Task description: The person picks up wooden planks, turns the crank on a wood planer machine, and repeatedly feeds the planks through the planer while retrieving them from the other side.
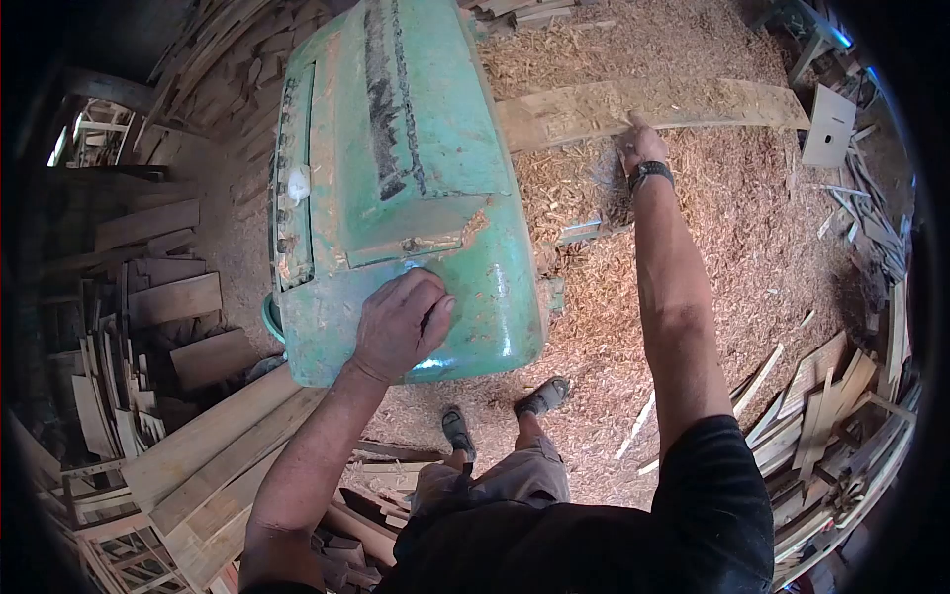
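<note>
My left hand (404, 325) rests curled in a loose fist on the rounded near end of a green machine (460, 247). No object shows in its fingers. A long wooden board (722, 104) sticks out from the machine's right side, with shavings scattered on its face. At the board's near edge is my right hand (643, 147), its arm stretched forward and a watch (650, 174) on the wrist. Its fingers are closed at that edge, one of them lying on the top face; the underside of the grip is hidden.
Wood shavings (712, 257) cover the floor right of the machine. Planks (228, 436) lean at the lower left, and offcuts (821, 416) pile up at the right. A pale panel with a slot (829, 127) stands beyond the board's far end.
</note>
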